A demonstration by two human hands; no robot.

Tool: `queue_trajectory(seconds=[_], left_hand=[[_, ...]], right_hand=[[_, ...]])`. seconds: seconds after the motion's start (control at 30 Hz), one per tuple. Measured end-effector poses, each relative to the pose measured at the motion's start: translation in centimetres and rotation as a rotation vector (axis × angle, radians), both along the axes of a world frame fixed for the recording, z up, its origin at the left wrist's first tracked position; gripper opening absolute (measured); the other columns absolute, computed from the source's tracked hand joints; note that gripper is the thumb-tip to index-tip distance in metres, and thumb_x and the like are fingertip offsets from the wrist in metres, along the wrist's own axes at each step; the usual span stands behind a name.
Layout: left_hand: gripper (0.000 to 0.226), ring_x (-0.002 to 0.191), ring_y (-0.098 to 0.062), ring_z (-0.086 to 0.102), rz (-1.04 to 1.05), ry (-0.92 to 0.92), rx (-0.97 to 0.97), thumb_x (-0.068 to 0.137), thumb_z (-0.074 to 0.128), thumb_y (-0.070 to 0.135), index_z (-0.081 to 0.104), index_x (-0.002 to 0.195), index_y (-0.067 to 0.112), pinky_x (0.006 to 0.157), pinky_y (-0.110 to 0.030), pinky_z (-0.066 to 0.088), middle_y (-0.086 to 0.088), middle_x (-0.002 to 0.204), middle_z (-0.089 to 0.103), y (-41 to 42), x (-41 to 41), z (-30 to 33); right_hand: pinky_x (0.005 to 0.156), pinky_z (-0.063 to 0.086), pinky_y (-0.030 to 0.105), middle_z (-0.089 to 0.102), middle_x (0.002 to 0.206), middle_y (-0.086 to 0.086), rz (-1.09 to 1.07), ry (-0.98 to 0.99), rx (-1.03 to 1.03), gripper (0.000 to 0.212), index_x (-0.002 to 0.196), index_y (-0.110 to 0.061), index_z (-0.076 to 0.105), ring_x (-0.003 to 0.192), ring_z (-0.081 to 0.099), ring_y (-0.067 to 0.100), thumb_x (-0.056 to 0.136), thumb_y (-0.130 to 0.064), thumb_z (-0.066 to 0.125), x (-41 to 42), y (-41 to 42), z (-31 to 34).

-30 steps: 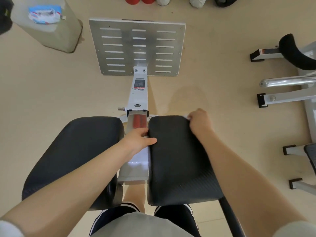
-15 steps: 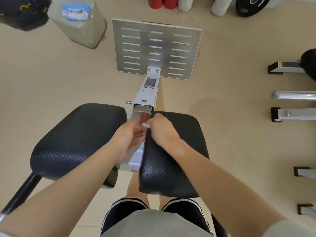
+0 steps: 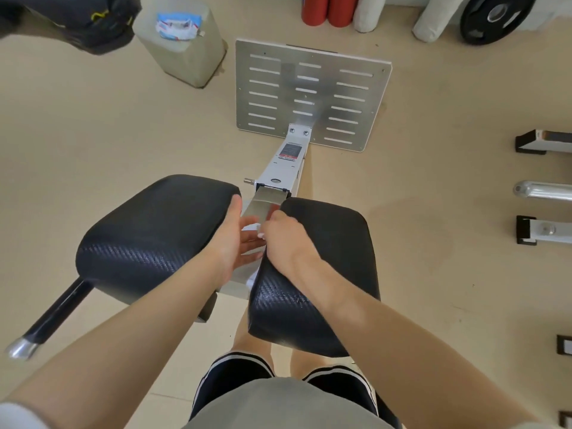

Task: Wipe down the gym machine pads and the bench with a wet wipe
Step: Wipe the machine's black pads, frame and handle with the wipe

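Two black padded cushions sit side by side on a metal post: the left pad (image 3: 148,230) and the right pad (image 3: 334,252). My right hand (image 3: 283,239) is curled at the inner left edge of the right pad and grips a white wet wipe (image 3: 257,228), of which only a small part shows by the fingers. My left hand (image 3: 232,239) is in the gap between the pads over the metal post (image 3: 263,209), fingers straight, palm turned toward the right hand, thumb at the left pad's edge. It holds nothing.
A slotted metal foot plate (image 3: 309,94) lies ahead on the floor. A wipe packet (image 3: 178,26) rests on a grey block (image 3: 185,60) at the back left, beside a black bag (image 3: 77,20). Foam rollers (image 3: 328,9), a weight plate (image 3: 495,17) and another machine's frame (image 3: 541,193) lie back and right.
My right hand slid with the wipe from the right pad's far right corner to its inner left edge. My left hand came off that pad's edge and opened beside it.
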State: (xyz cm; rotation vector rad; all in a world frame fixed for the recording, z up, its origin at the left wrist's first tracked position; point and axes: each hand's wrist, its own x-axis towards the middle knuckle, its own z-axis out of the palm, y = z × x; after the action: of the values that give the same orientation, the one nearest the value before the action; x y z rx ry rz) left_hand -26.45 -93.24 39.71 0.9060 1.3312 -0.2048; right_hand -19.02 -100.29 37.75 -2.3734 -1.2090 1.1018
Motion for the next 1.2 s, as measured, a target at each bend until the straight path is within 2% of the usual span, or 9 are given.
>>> queue_trajectory(seconds=[0.13, 0.2, 0.3, 0.4, 0.67, 0.73, 0.97, 1.07, 1.2], left_hand=[[0.069, 0.111, -0.017, 0.057, -0.051, 0.006, 0.024, 0.092, 0.018, 0.062, 0.05, 0.129, 0.012, 0.089, -0.027, 0.045, -0.006, 0.12, 0.061, -1.3, -0.1, 0.2], [0.069, 0.126, -0.015, 0.047, -0.121, 0.002, 0.032, 0.094, 0.015, 0.058, 0.047, 0.133, 0.01, 0.107, -0.028, 0.033, -0.003, 0.134, 0.053, -2.0, -0.3, 0.2], [0.067, 0.133, -0.013, 0.039, -0.145, -0.009, 0.029, 0.094, 0.015, 0.059, 0.045, 0.136, 0.015, 0.116, -0.03, 0.02, 0.003, 0.142, 0.046, -2.7, -0.7, 0.0], [0.066, 0.133, -0.013, 0.038, -0.141, -0.009, 0.049, 0.094, 0.015, 0.059, 0.046, 0.135, 0.018, 0.116, -0.031, 0.019, 0.004, 0.142, 0.045, -2.9, -0.8, -0.4], [0.07, 0.126, -0.014, 0.044, -0.097, -0.075, 0.04, 0.093, 0.013, 0.06, 0.05, 0.13, 0.014, 0.101, -0.024, 0.03, -0.004, 0.138, 0.049, -2.8, -1.3, -0.1], [0.071, 0.132, -0.014, 0.039, -0.065, -0.083, 0.014, 0.093, 0.014, 0.06, 0.043, 0.137, 0.012, 0.103, -0.023, 0.027, -0.003, 0.142, 0.045, -3.1, -1.3, 0.2], [0.063, 0.137, -0.016, 0.033, -0.059, -0.159, -0.053, 0.097, 0.017, 0.053, 0.039, 0.14, 0.013, 0.117, -0.033, 0.017, -0.002, 0.147, 0.039, -2.3, -2.5, -1.0], [0.065, 0.138, -0.016, 0.032, -0.111, -0.188, -0.069, 0.096, 0.016, 0.055, 0.039, 0.14, 0.014, 0.118, -0.035, 0.016, -0.001, 0.147, 0.038, -2.0, -2.9, -1.3], [0.066, 0.143, -0.017, 0.016, -0.23, -0.152, -0.064, 0.093, 0.014, 0.061, 0.036, 0.142, 0.021, 0.117, -0.032, 0.008, 0.003, 0.154, 0.025, -1.5, -3.5, -1.1]], right_hand=[[0.087, 0.039, 0.029, 0.051, 0.113, 0.015, -0.046, -0.057, -0.046, 0.028, 0.115, -0.01, 0.062, 0.108, 0.052, 0.033, 0.095, -0.01, 0.042, 3.7, -3.9, -1.1], [0.083, 0.038, 0.028, 0.051, 0.104, 0.016, -0.163, -0.107, -0.143, 0.027, 0.109, -0.007, 0.064, 0.105, 0.054, 0.033, 0.097, -0.015, 0.041, 6.8, -6.9, -2.4], [0.075, 0.038, 0.03, 0.054, 0.109, 0.021, -0.364, -0.151, -0.246, 0.03, 0.099, 0.001, 0.064, 0.1, 0.055, 0.036, 0.098, -0.015, 0.039, 9.3, -10.6, -3.6], [0.08, 0.04, 0.032, 0.053, 0.114, 0.022, -0.399, -0.157, -0.196, 0.024, 0.101, 0.002, 0.062, 0.104, 0.054, 0.036, 0.095, -0.008, 0.041, 7.7, -9.6, -2.7], [0.079, 0.042, 0.032, 0.05, 0.101, 0.013, 0.022, -0.115, 0.162, 0.024, 0.099, -0.012, 0.062, 0.094, 0.055, 0.032, 0.089, -0.004, 0.042, -2.1, -3.9, 2.7], [0.075, 0.039, 0.033, 0.046, 0.092, 0.012, -0.004, -0.087, 0.143, 0.025, 0.089, -0.019, 0.063, 0.09, 0.054, 0.033, 0.087, -0.005, 0.043, -0.4, -5.5, 1.8], [0.071, 0.039, 0.03, 0.058, 0.102, 0.017, -0.487, -0.184, -0.159, 0.032, 0.094, -0.003, 0.067, 0.096, 0.055, 0.035, 0.098, -0.021, 0.04, 5.2, -11.0, -0.7], [0.08, 0.04, 0.032, 0.058, 0.107, 0.018, -0.46, -0.214, -0.112, 0.026, 0.1, -0.003, 0.065, 0.101, 0.055, 0.034, 0.095, -0.011, 0.042, 2.2, -8.0, 0.4], [0.075, 0.037, 0.029, 0.053, 0.106, 0.016, -0.336, -0.266, 0.036, 0.027, 0.106, -0.006, 0.063, 0.096, 0.052, 0.032, 0.089, -0.002, 0.042, -3.7, -4.8, 2.3]])
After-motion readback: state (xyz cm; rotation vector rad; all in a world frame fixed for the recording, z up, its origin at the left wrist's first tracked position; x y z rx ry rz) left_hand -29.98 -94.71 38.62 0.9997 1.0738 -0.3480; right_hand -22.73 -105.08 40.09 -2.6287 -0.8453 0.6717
